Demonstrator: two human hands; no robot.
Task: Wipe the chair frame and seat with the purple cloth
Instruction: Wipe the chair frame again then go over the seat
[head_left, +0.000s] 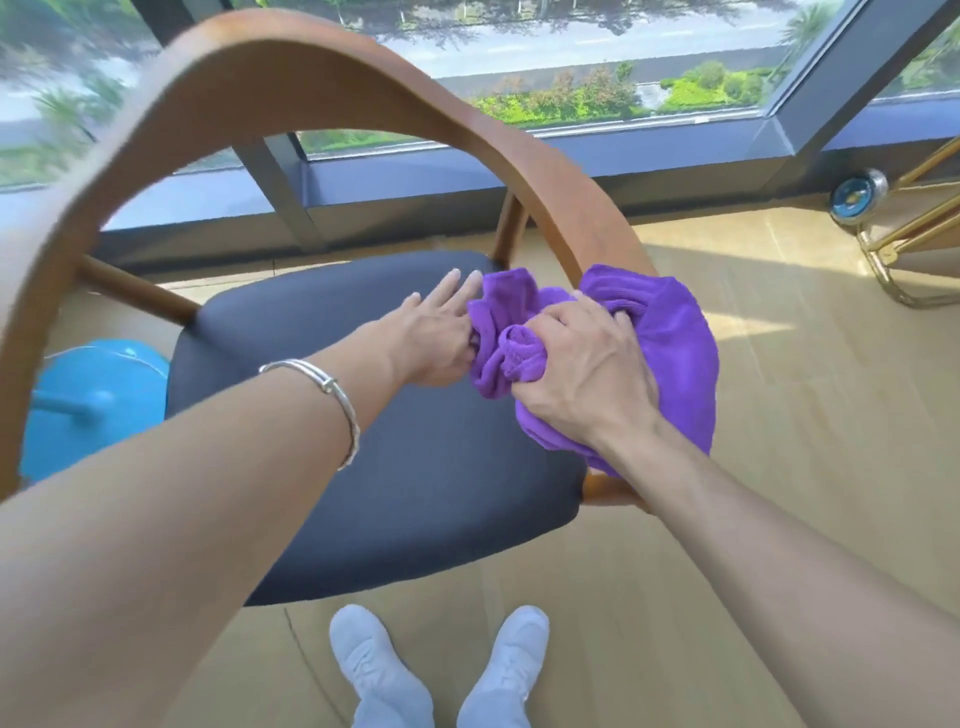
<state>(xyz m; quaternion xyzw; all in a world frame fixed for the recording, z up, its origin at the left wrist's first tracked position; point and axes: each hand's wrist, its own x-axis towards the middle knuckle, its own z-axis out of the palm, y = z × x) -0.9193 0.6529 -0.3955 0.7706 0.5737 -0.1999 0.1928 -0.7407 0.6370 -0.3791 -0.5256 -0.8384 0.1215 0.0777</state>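
Note:
A chair with a curved brown wooden frame (291, 57) and a dark padded seat (405, 467) stands below me. The purple cloth (670, 332) is bunched around the right end of the frame's arc, above the seat's right edge. My right hand (582, 369) grips the cloth in a fist. My left hand (436, 332) reaches across the seat; its thumb and inner fingers pinch the cloth's left folds while the other fingers stretch out straight. A silver bracelet circles the left wrist.
A blue round object (93, 400) sits on the floor left of the chair. A gold metal frame (904, 244) with a round blue-and-chrome part stands at the right. Large windows (571, 78) run along the far side. My white shoes (441, 665) stand on the wooden floor.

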